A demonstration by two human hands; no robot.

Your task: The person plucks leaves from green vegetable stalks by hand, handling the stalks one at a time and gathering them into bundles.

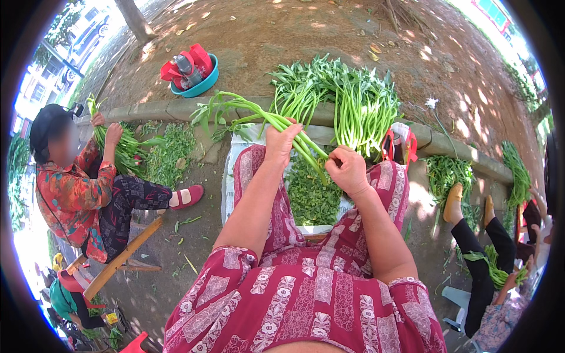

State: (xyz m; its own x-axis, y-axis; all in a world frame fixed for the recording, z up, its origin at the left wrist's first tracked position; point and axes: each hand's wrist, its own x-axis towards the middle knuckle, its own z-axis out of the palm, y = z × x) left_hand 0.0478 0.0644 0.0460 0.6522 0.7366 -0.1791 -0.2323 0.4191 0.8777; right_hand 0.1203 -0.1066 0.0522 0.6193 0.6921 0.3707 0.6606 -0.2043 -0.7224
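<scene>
My left hand (282, 142) is closed round a small bunch of leafy green stalks (259, 110), which look like water spinach. Their leafy tops point up and left, and the cut ends slant down to the right. At those lower ends my right hand (349, 169) pinches a stalk, its fingertips partly hidden. Beneath both hands, between my knees, a heap of loose picked leaves (312, 197) lies on a whitish sheet (231, 176). Just beyond my hands, larger bunches of the same stalks (364, 115) rest across the stone kerb, leaves facing away.
A blue basin (203, 86) with red bags and a grey bottle stands on the dirt beyond the kerb (170, 109). To my left a seated person (76, 182) holds greens beside a wooden bench (123, 259). Another person's legs (471, 259) and more greens (450, 176) are at right.
</scene>
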